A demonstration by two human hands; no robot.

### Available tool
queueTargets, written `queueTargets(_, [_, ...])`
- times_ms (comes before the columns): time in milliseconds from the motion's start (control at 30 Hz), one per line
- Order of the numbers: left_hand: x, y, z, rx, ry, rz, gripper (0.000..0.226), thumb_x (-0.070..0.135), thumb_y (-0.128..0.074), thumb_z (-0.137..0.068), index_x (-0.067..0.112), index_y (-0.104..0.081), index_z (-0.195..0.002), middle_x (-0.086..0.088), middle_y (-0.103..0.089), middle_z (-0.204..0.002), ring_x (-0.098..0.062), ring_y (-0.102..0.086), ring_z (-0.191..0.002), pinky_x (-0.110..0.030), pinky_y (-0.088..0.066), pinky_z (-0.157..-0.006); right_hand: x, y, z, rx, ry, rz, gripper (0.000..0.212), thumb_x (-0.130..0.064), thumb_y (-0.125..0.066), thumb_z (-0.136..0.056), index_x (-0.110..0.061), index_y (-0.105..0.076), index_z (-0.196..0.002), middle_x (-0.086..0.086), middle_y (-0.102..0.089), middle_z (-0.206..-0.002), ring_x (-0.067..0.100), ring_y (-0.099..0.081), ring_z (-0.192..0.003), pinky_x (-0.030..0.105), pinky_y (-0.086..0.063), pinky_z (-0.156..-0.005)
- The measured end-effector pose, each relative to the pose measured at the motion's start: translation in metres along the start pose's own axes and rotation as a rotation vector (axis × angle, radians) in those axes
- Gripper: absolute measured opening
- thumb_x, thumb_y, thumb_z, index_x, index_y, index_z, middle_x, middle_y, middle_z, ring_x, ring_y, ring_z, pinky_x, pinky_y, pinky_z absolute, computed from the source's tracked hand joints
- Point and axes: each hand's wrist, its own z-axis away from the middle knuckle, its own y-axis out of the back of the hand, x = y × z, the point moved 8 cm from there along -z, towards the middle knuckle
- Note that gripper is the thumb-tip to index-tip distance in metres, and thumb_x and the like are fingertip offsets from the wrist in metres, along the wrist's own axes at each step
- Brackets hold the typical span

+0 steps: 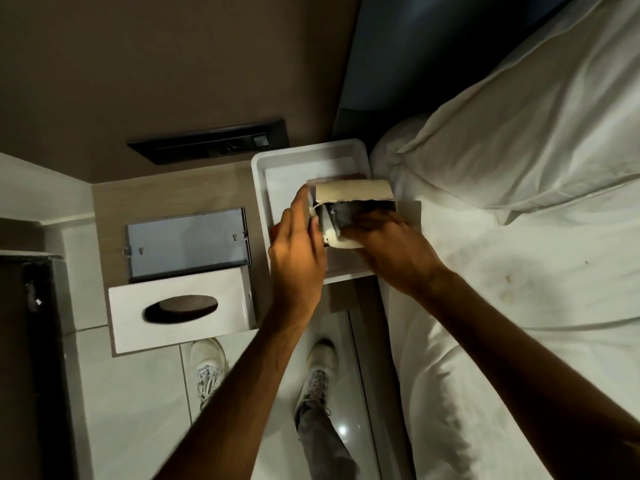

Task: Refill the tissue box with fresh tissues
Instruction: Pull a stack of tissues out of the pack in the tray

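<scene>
Both hands (346,244) grip opened tissue pack (353,206), flap up, over tray (263,174).

Dim room: taupe wall (173,64) at 12 o'clock, glossy white floor tiles (138,410) at 6, white-sheeted bed (519,271) at 3.

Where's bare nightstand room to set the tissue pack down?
Free: wood strip behind the metal base, up to the wall socket panel; also the far half of the white tray. Crowded: tray's near half under both hands, and the front edge under the white cover.
</scene>
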Motion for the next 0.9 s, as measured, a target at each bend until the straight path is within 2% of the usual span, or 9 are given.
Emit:
queueTargets(133, [-0.008,-0.008,0.024,-0.018,0.048,-0.05,0.039,0.016,-0.06,-0.1,0.004,-0.057,-0.138,-0.014,-0.073,-0.116,-0.024,-0.073,-0.1,-0.032,-0.06,-0.087,-0.002,0.001,0.026,0.042,0.042,-0.01,0.055,-0.006,-0.076,-0.082,-0.022,-0.065,-0.134,0.007,-0.067,-0.135,0.031,-0.059,-0.13,0.044,-0.047,-0.11])
queueTargets(200, [-0.031,-0.02,0.04,-0.108,0.199,-0.06,0.046,0.027,-0.059,-0.1,0.013,-0.053,-0.144,-0.012,-0.073,-0.116,-0.025,-0.071,-0.104,-0.038,-0.06,-0.088,-0.005,0.003,0.04,0.088,0.062,-0.001,0.053,-0.005,-0.08,-0.078,-0.019,-0.07,-0.128,0.007,-0.071,-0.128,0.032,-0.064,-0.124,0.045,-0.052,-0.104])
queueTargets(300, [-0.063,-0.039,0.058,-0.151,0.332,0.0,0.048,0.034,-0.059,-0.097,0.016,-0.055,-0.141,-0.011,-0.073,-0.117,-0.025,-0.069,-0.11,-0.029,-0.056,-0.093,-0.008,0.006,0.06,0.195,0.086,-0.031,0.049,-0.008,-0.085,-0.073,-0.013,-0.074,-0.12,0.009,-0.074,-0.121,0.032,-0.071,-0.111,0.044,-0.056,-0.095])
queueTargets(433, [-0.1,-0.081,0.07,-0.056,0.835,0.758,0.032,0.025,-0.057,-0.1,0.006,-0.066,-0.124,-0.003,-0.078,-0.096,-0.016,-0.076,-0.087,-0.022,-0.059,-0.068,-0.006,0.01,0.078,0.286,0.068,-0.09,0.039,-0.016,-0.071,-0.085,-0.013,-0.07,-0.123,0.009,-0.074,-0.12,0.031,-0.073,-0.104,0.041,-0.06,-0.085])
queueTargets(500, [-0.109,-0.099,0.068,-0.008,1.009,0.951,0.038,0.023,-0.054,-0.102,-0.001,-0.061,-0.13,-0.005,-0.076,-0.094,-0.014,-0.075,-0.08,-0.023,-0.058,-0.065,-0.004,0.015,0.084,0.301,0.031,-0.144,0.038,-0.017,-0.063,-0.091,-0.017,-0.065,-0.129,0.007,-0.074,-0.116,0.028,-0.074,-0.092,0.036,-0.061,-0.074])
queueTargets(633, [-0.102,-0.075,0.061,-0.114,0.946,0.779,0.037,0.024,-0.052,-0.102,0.012,-0.056,-0.138,-0.008,-0.067,-0.128,-0.024,-0.065,-0.114,-0.037,-0.054,-0.097,0.004,0.035,0.089,0.274,-0.098,-0.354,0.041,-0.013,-0.065,-0.096,-0.018,-0.061,-0.137,0.003,-0.072,-0.122,0.021,-0.073,-0.098,0.025,-0.061,-0.078])
queueTargets(733, [-0.115,-0.035,0.076,-0.142,0.913,0.602,0.048,0.005,-0.061,-0.092,0.019,-0.058,-0.137,0.007,-0.063,-0.127,-0.014,-0.06,-0.118,-0.017,-0.05,-0.089,-0.004,0.062,0.088,0.253,-0.118,-0.58,0.033,-0.019,-0.062,-0.099,-0.021,-0.066,-0.132,-0.009,-0.073,-0.12,0.006,-0.069,-0.103,0.009,-0.053,-0.08])
queueTargets(833, [-0.138,-0.012,0.1,-0.22,1.19,0.845,0.026,0.026,-0.055,-0.098,0.024,-0.066,-0.121,-0.004,-0.07,-0.122,-0.028,-0.061,-0.12,-0.044,-0.05,-0.102,-0.025,0.079,0.073,0.172,-0.177,-1.003,0.024,-0.025,-0.066,-0.096,-0.028,-0.073,-0.119,-0.011,-0.076,-0.11,0.006,-0.072,-0.101,0.014,-0.055,-0.078])
queueTargets(900, [-0.146,-0.004,0.114,-0.32,1.402,1.082,0.04,0.044,-0.042,-0.103,0.023,-0.059,-0.132,-0.011,-0.061,-0.138,-0.035,-0.05,-0.134,-0.056,-0.038,-0.113,-0.05,0.087,0.055,0.143,-0.131,-1.326,0.025,-0.024,-0.069,-0.093,-0.021,-0.074,-0.118,-0.001,-0.077,-0.114,0.017,-0.073,-0.106,0.023,-0.058,-0.085])
